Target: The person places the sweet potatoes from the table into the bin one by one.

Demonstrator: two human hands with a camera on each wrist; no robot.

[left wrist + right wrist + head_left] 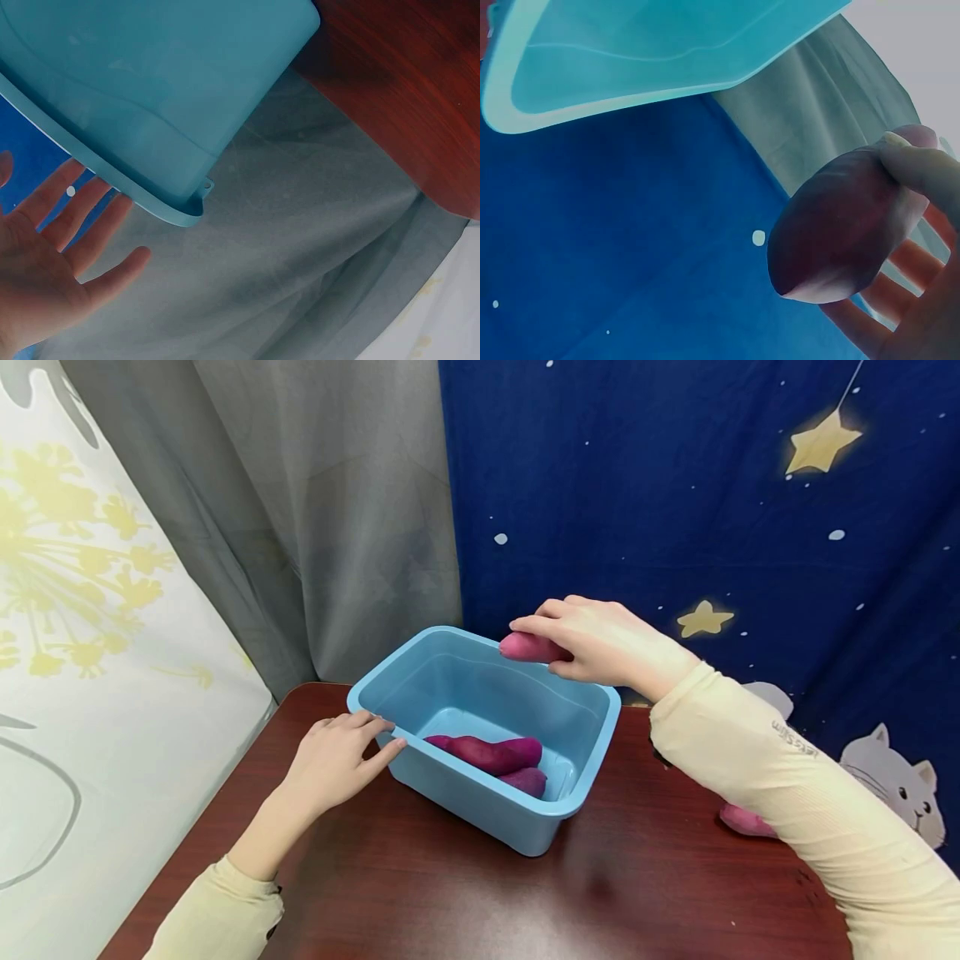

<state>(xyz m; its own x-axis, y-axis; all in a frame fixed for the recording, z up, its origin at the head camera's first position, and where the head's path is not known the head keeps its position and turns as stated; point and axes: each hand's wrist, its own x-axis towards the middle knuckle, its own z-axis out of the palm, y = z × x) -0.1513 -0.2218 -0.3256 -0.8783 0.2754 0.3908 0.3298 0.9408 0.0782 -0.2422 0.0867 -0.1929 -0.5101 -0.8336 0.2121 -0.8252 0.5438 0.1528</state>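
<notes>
My right hand (600, 639) grips a purple-skinned sweet potato (531, 647) above the far right part of a light blue plastic tub (480, 806). In the right wrist view the thumb lies along one side of this sweet potato (847, 225), with fingers on the other. Fingers of my left hand (337, 760) rest at the tub's near left rim, fairly straight, as the left wrist view also shows. Inside the tub lie a long, bent sweet potato (487, 753) and another sweet potato (527, 782) partly hidden beside it.
One more sweet potato (746, 821) lies on the dark red wooden table (420, 893) at the right, partly covered by my right sleeve. Behind the table hang a grey curtain (360, 527) and a blue starry curtain (600, 485). A white patterned cloth (97, 693) is at the left.
</notes>
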